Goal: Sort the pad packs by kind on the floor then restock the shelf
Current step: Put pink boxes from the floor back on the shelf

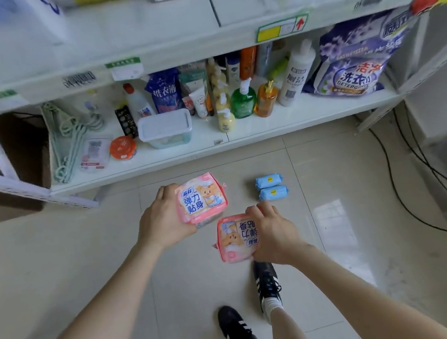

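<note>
Left hand (163, 222) grasps a pink pack (202, 197) at frame centre; right hand (273, 234) grasps a second pink pack (235, 239) just below-right; blue packs (271, 188) lie nearer the right hand, long axes left-right.

Both forearms are bare, no sleeves showing, nothing worn on the left hand (163, 220) or right hand (275, 234). Legs bare too, with white socks (272, 306) and black sneakers (267, 281) striped white.
</note>
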